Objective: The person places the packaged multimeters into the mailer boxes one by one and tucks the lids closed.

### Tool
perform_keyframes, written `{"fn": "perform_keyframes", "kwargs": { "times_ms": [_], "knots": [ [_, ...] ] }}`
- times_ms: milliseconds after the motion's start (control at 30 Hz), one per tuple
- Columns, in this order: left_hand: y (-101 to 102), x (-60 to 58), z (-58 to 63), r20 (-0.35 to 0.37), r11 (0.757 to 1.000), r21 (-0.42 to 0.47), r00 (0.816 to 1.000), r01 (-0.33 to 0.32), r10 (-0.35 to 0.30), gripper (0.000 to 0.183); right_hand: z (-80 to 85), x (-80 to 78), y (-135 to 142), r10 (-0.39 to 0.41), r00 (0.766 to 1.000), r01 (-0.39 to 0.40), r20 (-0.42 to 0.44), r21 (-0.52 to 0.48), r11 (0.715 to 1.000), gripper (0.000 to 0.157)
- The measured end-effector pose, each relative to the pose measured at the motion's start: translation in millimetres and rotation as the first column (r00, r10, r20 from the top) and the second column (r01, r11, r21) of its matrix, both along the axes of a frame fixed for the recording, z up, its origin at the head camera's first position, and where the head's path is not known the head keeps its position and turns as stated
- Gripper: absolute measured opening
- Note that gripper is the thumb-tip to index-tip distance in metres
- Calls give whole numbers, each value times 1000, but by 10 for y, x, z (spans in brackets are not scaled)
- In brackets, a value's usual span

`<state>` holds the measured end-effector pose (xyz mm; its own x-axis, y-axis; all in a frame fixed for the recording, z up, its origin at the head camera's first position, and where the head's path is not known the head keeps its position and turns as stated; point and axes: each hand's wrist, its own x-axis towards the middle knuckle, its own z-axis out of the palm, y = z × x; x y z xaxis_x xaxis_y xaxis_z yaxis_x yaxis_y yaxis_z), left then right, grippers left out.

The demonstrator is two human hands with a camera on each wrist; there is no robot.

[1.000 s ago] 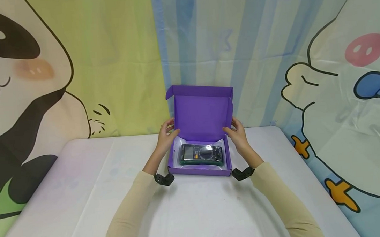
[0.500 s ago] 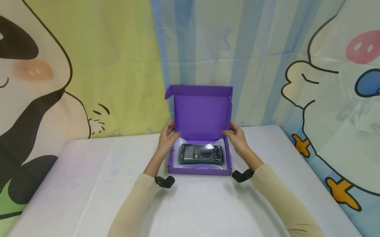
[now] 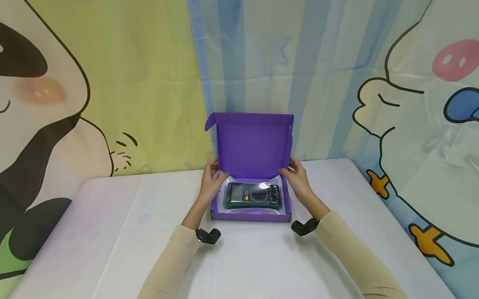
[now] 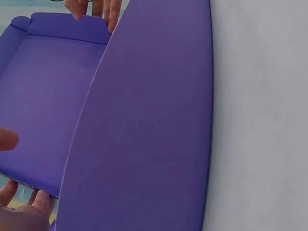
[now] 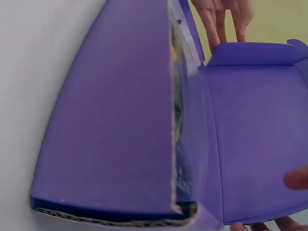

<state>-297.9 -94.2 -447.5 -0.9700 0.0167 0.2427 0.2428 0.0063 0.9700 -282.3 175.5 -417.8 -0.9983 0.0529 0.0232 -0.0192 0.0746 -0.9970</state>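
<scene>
An open purple cardboard box [image 3: 250, 217] stands on the table, its lid [image 3: 255, 144] raised at the back. Inside lies a multimeter [image 3: 254, 195] with a dark face and green casing, wrapped in clear plastic. My left hand [image 3: 209, 185] pinches the lid's left edge low down, thumb on the inner face and fingers behind. On the other side, my right hand [image 3: 298, 182] holds the right edge the same way. The left wrist view has the box's front wall [image 4: 139, 125] filling its middle. In the right wrist view, the multimeter [image 5: 178, 110] shows only as a sliver.
A white-covered table [image 3: 251, 263] carries the box close to its back edge. Behind hangs a printed curtain [image 3: 142, 82] with cartoon animals, right up against the table. Black wrist cameras [image 3: 208, 236] sit just in front of the box's front corners.
The lid's top edge has come down slightly, tipping a little. Both hands have shifted slightly lower with it, while the box base and multimeter stay in place.
</scene>
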Motion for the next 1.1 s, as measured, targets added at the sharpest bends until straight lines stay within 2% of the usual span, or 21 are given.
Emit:
{"fn": "perform_keyframes", "kwargs": {
  "times_ms": [233, 400, 567, 700, 833, 1100],
  "knots": [
    [-9, 80, -17, 21, 995, -89, 999, 51, -50, 73, -21, 21, -15, -13, 1000, 13, -14, -3, 1000, 60],
    [-23, 114, -28, 33, 995, -55, 996, 85, -83, 73, -23, 49, -27, -25, 1000, 25, -16, -22, 999, 58],
    [-26, 221, 65, 23, 996, -24, 996, 87, -87, 70, -40, 67, -28, -31, 999, 30, -8, -24, 999, 53],
    [-14, 316, 160, -5, 996, -36, 997, 79, -79, 67, -47, 68, -34, -35, 999, 35, -7, -3, 999, 52],
    [-7, 347, 178, -22, 996, -43, 996, 80, -81, 66, -41, 74, -42, -38, 999, 38, 0, -3, 999, 53],
    [-27, 364, 157, 10, 994, -71, 996, 84, -83, 66, -58, 97, -42, -37, 999, 37, 27, -1, 999, 59]
  ]
}}
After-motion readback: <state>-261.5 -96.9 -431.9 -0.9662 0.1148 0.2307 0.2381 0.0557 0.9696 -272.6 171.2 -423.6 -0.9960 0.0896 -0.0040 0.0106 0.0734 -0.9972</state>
